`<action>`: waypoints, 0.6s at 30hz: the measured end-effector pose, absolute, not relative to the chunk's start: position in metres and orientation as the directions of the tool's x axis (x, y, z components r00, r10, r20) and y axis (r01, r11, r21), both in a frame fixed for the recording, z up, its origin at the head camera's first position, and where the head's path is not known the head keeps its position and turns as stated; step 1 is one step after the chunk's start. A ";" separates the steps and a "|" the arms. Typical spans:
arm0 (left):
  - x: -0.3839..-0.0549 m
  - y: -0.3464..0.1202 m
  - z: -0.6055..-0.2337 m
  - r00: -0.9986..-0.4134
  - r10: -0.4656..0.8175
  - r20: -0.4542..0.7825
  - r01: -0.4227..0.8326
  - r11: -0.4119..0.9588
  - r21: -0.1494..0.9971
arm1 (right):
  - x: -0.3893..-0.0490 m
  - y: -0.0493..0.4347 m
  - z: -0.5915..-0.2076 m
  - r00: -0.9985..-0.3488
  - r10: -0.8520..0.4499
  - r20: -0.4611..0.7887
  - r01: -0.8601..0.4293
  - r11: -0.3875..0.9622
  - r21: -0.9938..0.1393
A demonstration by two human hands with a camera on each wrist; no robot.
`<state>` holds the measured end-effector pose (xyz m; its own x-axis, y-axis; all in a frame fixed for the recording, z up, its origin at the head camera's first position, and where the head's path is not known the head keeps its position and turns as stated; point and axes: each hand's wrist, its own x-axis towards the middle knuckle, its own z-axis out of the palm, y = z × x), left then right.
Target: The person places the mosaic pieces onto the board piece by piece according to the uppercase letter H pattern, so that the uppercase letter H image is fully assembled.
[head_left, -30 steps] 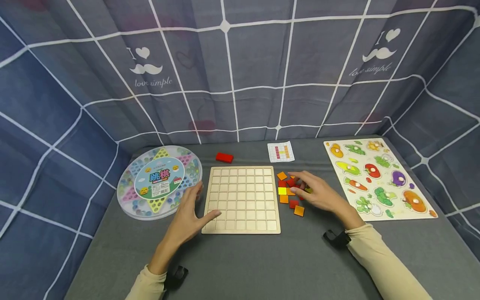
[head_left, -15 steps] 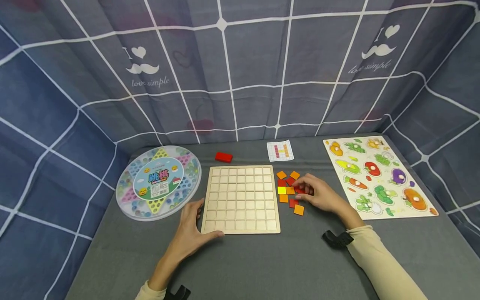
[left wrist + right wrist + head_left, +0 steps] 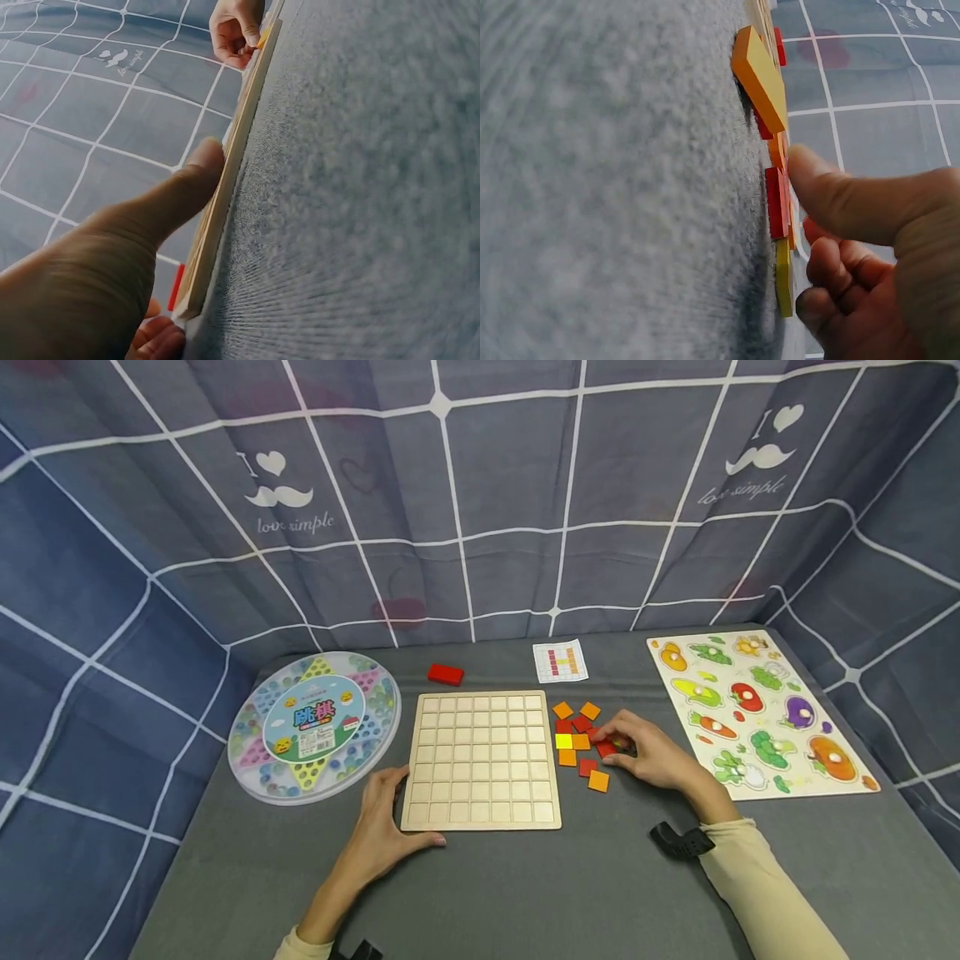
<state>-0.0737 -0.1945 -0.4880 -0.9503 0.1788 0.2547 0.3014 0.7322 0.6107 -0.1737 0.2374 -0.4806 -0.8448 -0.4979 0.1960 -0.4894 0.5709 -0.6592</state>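
Note:
My left hand (image 3: 377,825) spans the near left corner of a pale wooden grid board (image 3: 480,761), its fingers along the left side and its thumb at the front edge. The right hand (image 3: 651,757) is low over the right part of a pile of small square tiles, with its fingertips at a red tile (image 3: 605,748). Orange tiles (image 3: 597,781) and a bright yellow tile (image 3: 563,741) lie between this hand and the board. In the right wrist view, thumb and fingers are apart beside a yellow tile (image 3: 784,277) and a red tile (image 3: 776,202).
A round Chinese checkers set (image 3: 315,727) lies left of the board. Behind it are a red block (image 3: 446,674) and a white pattern card (image 3: 560,661). At the right lies a vegetable puzzle board (image 3: 761,718). A grid-patterned curtain (image 3: 510,510) encloses the table.
My left hand has come nearer and its thumb has moved off the grid onto the board's front edge. The right hand has shifted right and nearer, uncovering orange and red tiles.

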 end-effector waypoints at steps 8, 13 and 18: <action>-0.074 -0.196 -0.492 -0.937 0.192 0.291 0.335 0.730 0.596 | -0.174 0.239 -0.482 -0.861 -0.481 0.164 -0.470 0.631 -0.617; -0.074 -0.196 -0.494 -0.932 0.194 0.307 0.344 0.740 0.578 | -0.174 0.240 -0.486 -0.858 -0.482 0.178 -0.478 0.621 -0.621; -0.075 -0.195 -0.494 -0.929 0.192 0.317 0.350 0.736 0.580 | -0.174 0.241 -0.486 -0.856 -0.482 0.185 -0.483 0.618 -0.621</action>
